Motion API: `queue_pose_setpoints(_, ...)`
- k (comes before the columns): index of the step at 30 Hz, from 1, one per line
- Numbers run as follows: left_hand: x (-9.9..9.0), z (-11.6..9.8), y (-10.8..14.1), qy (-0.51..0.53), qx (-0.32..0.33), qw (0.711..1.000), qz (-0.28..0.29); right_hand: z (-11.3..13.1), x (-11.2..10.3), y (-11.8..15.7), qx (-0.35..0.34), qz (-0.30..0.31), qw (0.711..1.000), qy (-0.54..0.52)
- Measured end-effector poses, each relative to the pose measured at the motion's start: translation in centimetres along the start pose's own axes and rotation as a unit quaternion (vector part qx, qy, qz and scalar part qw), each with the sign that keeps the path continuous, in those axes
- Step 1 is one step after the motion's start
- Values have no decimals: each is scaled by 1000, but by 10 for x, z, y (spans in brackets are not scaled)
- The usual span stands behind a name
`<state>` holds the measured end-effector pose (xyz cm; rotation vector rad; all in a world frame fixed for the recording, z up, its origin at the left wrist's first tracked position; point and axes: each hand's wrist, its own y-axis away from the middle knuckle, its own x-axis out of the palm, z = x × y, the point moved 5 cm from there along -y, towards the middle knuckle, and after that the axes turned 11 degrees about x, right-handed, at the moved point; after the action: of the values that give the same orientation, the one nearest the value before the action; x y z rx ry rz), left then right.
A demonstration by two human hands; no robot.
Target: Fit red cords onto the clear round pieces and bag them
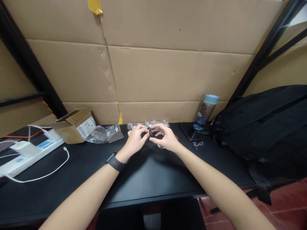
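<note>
Between my two hands, a small dark round piece [150,132] is held up on edge over the black table; its exact kind is too small to tell. My left hand [137,138], with a dark watch [115,161] on the wrist, pinches its left side. On the other side, the thumb and fingers of my right hand [166,136] close on it. Behind the hands lie several small clear plastic packets [150,123] with red bits, partly hidden. A round item [161,146] shows partly beneath my right hand.
At left stand an opened cardboard box [72,126], crumpled clear bags [105,134] and a white power strip [31,156] with cables. To the right are a keychain [197,145], a phone [193,135], a water bottle [205,113] and a black backpack [263,127]. Cardboard panels [153,73] wall the back.
</note>
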<state>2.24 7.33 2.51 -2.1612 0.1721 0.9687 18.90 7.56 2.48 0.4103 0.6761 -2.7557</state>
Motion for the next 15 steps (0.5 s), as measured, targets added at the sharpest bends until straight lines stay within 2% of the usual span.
queue_pose_setpoints(4,-2,0,1,-38,-11,999,-10,-1,2,0,5,-15,1000,15)
queue_pose_setpoints(11,-3,0,1,-39,-12,999,-9,-7,3,-1,19,-16,1000,10)
queue_pose_setpoints(15,-1,10,-2,35,-26,999,-2,4,-1,-2,-43,28,992,115)
